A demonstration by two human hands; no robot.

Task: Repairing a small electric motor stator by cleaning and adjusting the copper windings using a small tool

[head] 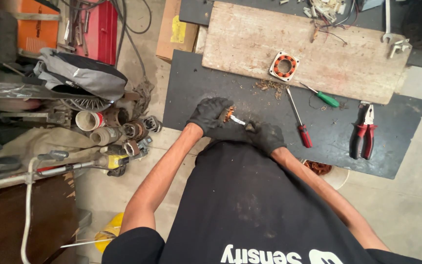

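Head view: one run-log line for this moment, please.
left hand: gloved, gripping copper-wound part | right hand: gloved, on small metal tool | red screwdriver, pliers: idle

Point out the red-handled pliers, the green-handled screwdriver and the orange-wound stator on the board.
red-handled pliers point(362, 134): head view, on the handles.
green-handled screwdriver point(327, 99): head view, on the green handle.
orange-wound stator point(284, 65): head view, on its orange winding ring.

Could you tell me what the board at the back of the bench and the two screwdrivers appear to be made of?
The board looks like bare, unfinished wood: pale, stained, rough-edged. The red screwdriver and green screwdriver each have a thin, shiny shaft, probably steel, and a glossy coloured handle, probably plastic. Both lie on the dark bench.
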